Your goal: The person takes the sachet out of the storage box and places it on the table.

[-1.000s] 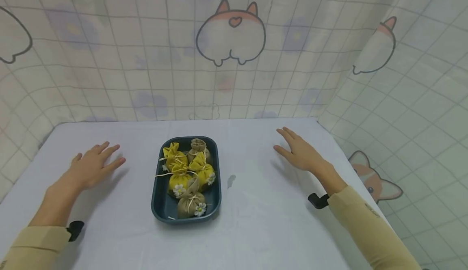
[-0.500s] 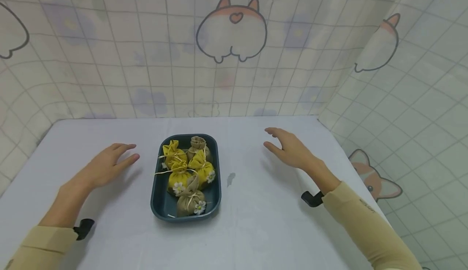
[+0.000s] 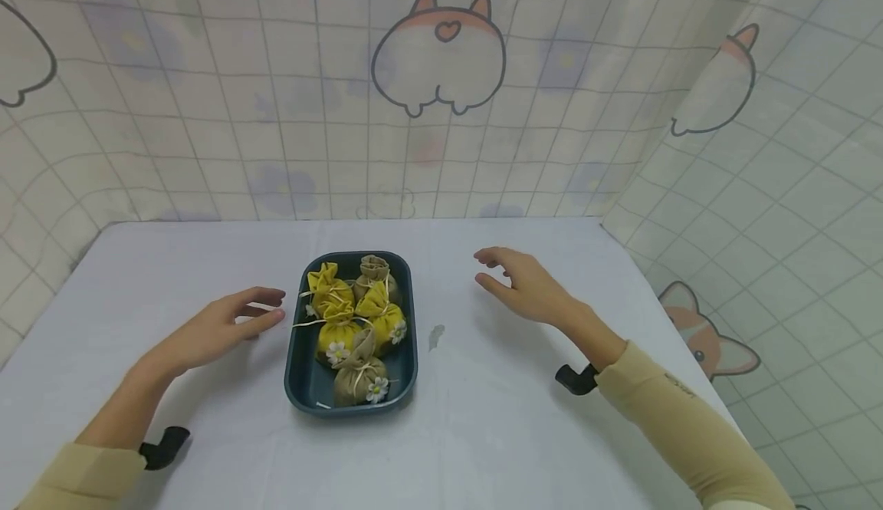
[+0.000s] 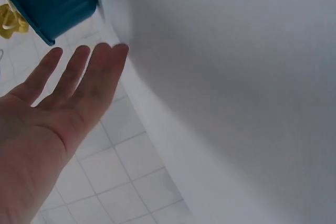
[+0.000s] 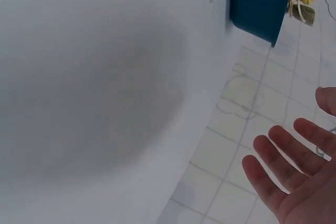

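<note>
A dark teal plastic tray (image 3: 298, 387) stands on the table, holding several small drawstring pouches. Three are yellow, among them a front yellow pouch (image 3: 336, 339); a khaki pouch (image 3: 353, 389) lies at the near end and another khaki pouch (image 3: 375, 268) at the far end. White flowers and cords trim them. My left hand (image 3: 214, 331) hovers just left of the tray with relaxed fingers, holding nothing; the left wrist view shows its fingertips close to the tray wall (image 4: 63, 3). To the right, my right hand (image 3: 527, 287) hangs above the table, fingers loosely bent and holding nothing.
A white cloth covers the table (image 3: 483, 433). Behind and to the right hangs a checked curtain (image 3: 310, 134) with dog drawings. A small grey mark (image 3: 436, 337) shows on the cloth right of the tray. Each wrist wears a black strap piece.
Both hands have moved inward toward the tray, the left to the right and the right to the left. Their fingers have bent slightly. The tray and pouches stay in place.
</note>
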